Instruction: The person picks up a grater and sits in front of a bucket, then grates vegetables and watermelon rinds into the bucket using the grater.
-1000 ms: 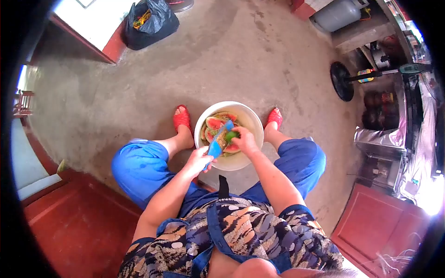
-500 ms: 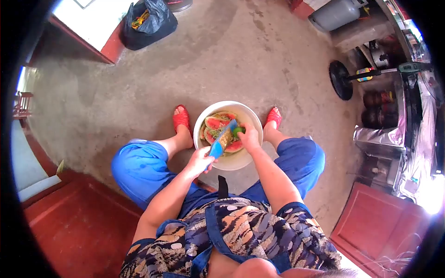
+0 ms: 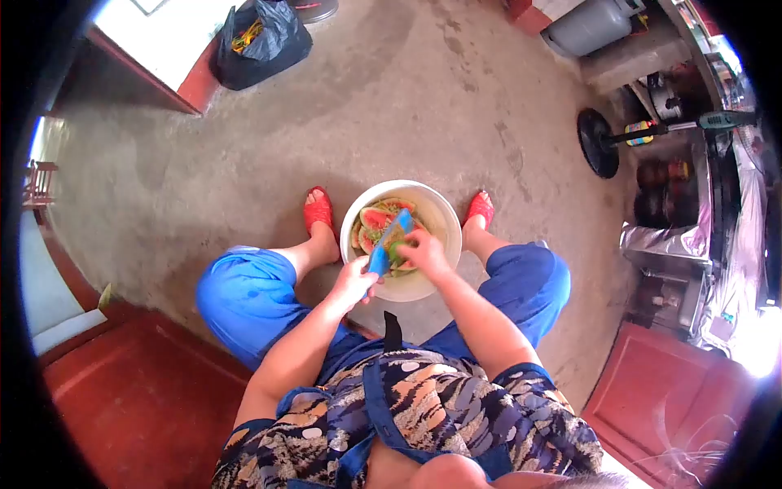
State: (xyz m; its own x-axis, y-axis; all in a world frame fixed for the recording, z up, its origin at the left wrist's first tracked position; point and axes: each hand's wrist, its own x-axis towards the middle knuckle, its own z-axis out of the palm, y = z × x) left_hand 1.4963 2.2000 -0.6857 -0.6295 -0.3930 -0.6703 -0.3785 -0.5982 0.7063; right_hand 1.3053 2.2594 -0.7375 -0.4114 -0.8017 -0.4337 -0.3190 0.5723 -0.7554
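My left hand (image 3: 355, 281) is closed around the handle end of a blue-framed grater (image 3: 380, 259), which slants up and to the right over a white bucket (image 3: 352, 213). In my right hand (image 3: 423, 251) is a round green piece of vegetable or fruit (image 3: 397, 251), its exact kind unclear. The fingers press it against the grater's face. Below them in the bucket lie several red-fleshed watermelon pieces (image 3: 375, 218) with green shreds on and around them. The grater and my right hand cover part of the contents.
The bucket stands on the concrete floor between my feet in red sandals (image 3: 318, 209). A black plastic bag (image 3: 265, 61) sits at the upper left. To the right are a stand fan's round base (image 3: 599, 143), a grey gas cylinder (image 3: 590, 28) and a foil-covered shelf (image 3: 668, 238).
My right hand has moved left and slightly down along the grater with the green piece, which now covers more of the grater's face. My left hand stays almost still.
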